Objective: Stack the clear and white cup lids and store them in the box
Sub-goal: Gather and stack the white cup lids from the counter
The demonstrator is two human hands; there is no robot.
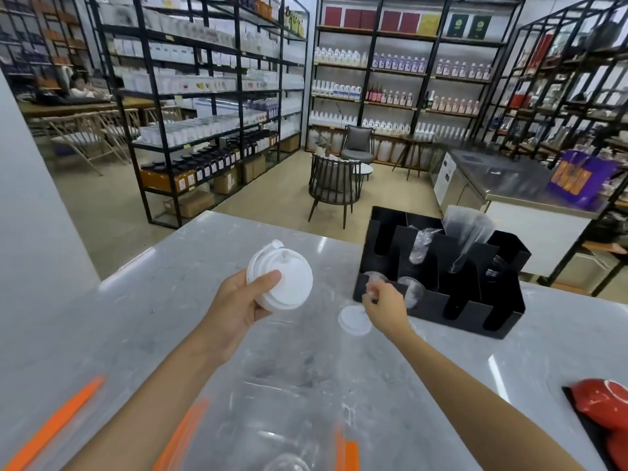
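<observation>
My left hand (238,300) grips a stack of white cup lids (282,277), tilted up above the grey counter. To its right, my right hand (385,305) pinches a clear lid (373,282) beside the front left corner of the black box (475,314). A single white lid (353,321) lies flat on the counter, partly under that hand. Another clear lid (413,290) leans in the box's front slot. Clear lids and plastic sleeves stand in the box's rear compartments.
A clear plastic bag with orange stripes (272,419) lies on the counter near me. Red bowls (601,402) sit at the right edge. Beyond the counter (153,317) are chairs, a steel counter and shelves of bottles.
</observation>
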